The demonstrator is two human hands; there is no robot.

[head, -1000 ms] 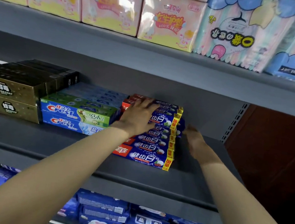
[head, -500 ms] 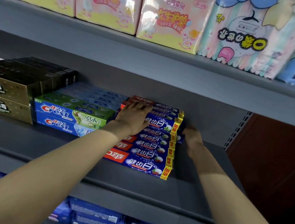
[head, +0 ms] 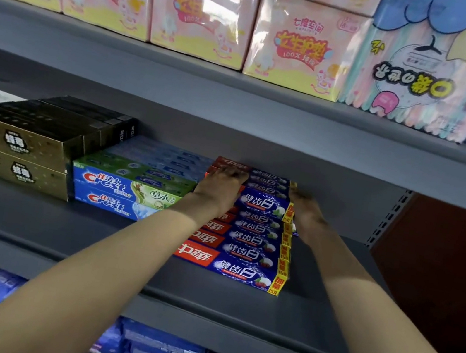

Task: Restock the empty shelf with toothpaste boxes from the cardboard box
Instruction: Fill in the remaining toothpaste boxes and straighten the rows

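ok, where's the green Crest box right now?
Head view, middle shelf, left of centre: the green Crest box tops a blue Crest box, between the gold boxes and red-and-blue stack.

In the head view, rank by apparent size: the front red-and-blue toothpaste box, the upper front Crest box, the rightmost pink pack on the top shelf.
1. Rightmost pink pack, clearly largest.
2. Upper front Crest box and front red-and-blue toothpaste box: similar; an arm hides part of both, so unranked.

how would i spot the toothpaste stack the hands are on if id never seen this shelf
Find the grey middle shelf. Its rightmost stack is the red-and-blue toothpaste boxes, with the left hand on top and the right hand at its right end. Only these have yellow end tabs; the Crest boxes beside them don't.
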